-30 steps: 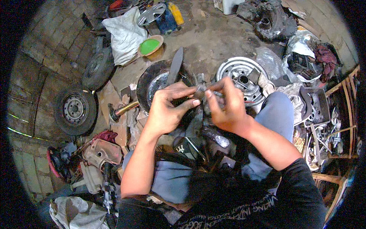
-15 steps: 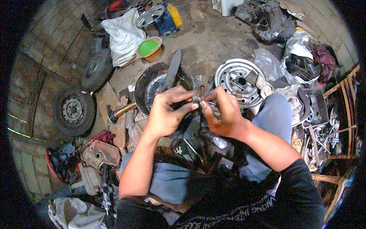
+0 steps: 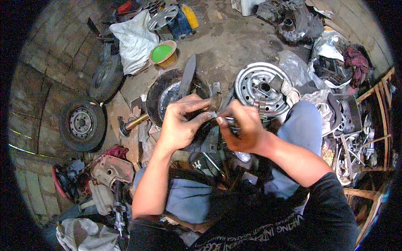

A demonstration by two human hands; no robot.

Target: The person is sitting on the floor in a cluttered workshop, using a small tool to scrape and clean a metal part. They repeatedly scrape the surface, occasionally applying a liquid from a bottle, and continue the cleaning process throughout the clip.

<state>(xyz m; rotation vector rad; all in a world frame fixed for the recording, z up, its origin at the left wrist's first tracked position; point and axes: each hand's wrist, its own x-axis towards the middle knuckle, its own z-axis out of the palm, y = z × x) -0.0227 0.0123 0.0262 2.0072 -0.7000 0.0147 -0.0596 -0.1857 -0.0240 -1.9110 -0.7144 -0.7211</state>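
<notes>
A small metal part sits pinched between the two hands, held up in front of the person's knees and above the clutter of the floor. It is grey, short and blocky; too small to say more of its shape. The left hand closes on it from the left, thumb and forefingers curled round its near end. The right hand closes from the other side, its fingertips meeting the part and seemingly holding a thin bright tool or pin against it (the tool is largely hidden by the fingers, so what it is cannot be told).

The part looks rigid and light enough for fingertips alone, though probably greasy, so likely to slip; the blocky body makes the best hold, leaving the end toward the right hand free.

Just beyond the hands lies a dark round pan with a long flat blade resting across it, and to its right a silver steel wheel rim. Farther off are a green-lidded tub, a white sack, and two tyred wheels on the brick floor at the left. A wooden rack of scrap metal stands at the right
</notes>
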